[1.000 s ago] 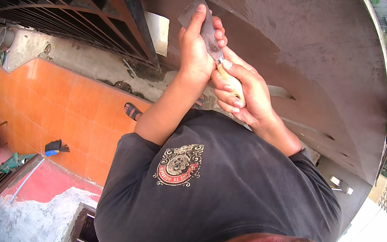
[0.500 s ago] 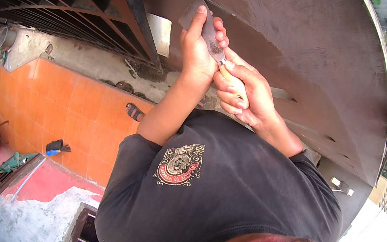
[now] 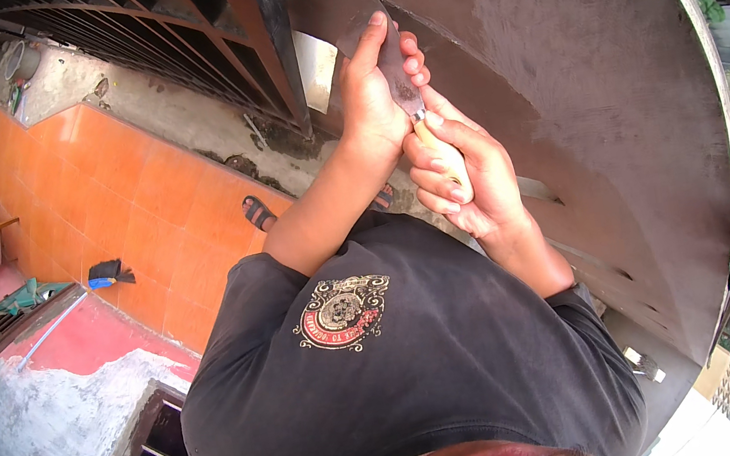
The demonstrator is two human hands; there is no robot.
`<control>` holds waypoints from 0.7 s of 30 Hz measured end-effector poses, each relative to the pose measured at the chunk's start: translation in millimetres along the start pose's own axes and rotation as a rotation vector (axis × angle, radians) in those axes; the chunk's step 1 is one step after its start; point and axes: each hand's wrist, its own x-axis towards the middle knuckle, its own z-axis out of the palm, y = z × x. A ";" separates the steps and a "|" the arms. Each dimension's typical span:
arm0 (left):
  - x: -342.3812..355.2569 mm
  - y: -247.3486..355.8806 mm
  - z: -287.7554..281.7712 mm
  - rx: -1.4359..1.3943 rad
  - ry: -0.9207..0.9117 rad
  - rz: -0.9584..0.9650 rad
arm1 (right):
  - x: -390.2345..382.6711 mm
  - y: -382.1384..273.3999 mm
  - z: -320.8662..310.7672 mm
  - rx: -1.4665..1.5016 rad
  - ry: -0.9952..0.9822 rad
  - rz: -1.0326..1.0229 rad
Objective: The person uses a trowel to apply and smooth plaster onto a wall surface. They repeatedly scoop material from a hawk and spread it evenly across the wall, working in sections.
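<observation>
**Both hands on a putty knife against the grey wall**

I see the putty knife (image 3: pixel 406 94) high in the middle of the view, its flat metal blade dull grey and smeared, widest at the far tip and narrowing toward a pale yellowish handle. The blade lies flat against the grey plastered wall (image 3: pixel 610 97), which fills the right side and curves with the lens; its surface looks rough and streaked.

My right hand (image 3: pixel 466 180) wraps the handle, fingers (image 3: pixel 434 182) curled tight around it so only a short strip of the pale grip shows between thumb and knuckles. My left hand (image 3: pixel 369 100) sits farther up, fingers closed around the blade: the palm and thumb on its left side, the fingertips showing over its right edge. The two hands touch each other just where blade meets handle.

Near me, the dark shirt (image 3: pixel 386 366) with a round red and cream emblem takes up the lower centre. To the left and well below lies an orange tiled floor (image 3: pixel 147 223), and a sandalled foot (image 3: pixel 257 212) stands at its edge. A metal gate (image 3: pixel 196 45) of brown bars stands at the far left of the wall. A small dark brush (image 3: pixel 110 271) lies on the tiles, far left.
</observation>
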 end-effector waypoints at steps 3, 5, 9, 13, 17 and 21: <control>2.5 2.3 -1.3 0.028 0.040 -0.072 | 4.3 0.0 -0.5 -0.038 0.001 0.023; 5.3 4.6 -2.5 0.056 0.077 -0.132 | 8.8 -0.9 -1.4 -0.007 -0.014 0.005; 11.1 7.7 -4.7 0.054 0.010 0.091 | 15.7 0.1 -1.1 0.006 -0.027 -0.013; 12.8 8.2 -8.1 0.117 0.058 -0.033 | 18.8 1.2 1.3 -0.084 0.072 -0.004; 27.3 20.5 -12.1 0.092 0.054 0.127 | 37.0 -4.0 -1.3 -0.039 -0.033 0.012; 28.0 7.3 -21.4 0.098 0.040 0.098 | 31.5 -6.0 -23.1 -0.083 -0.097 0.008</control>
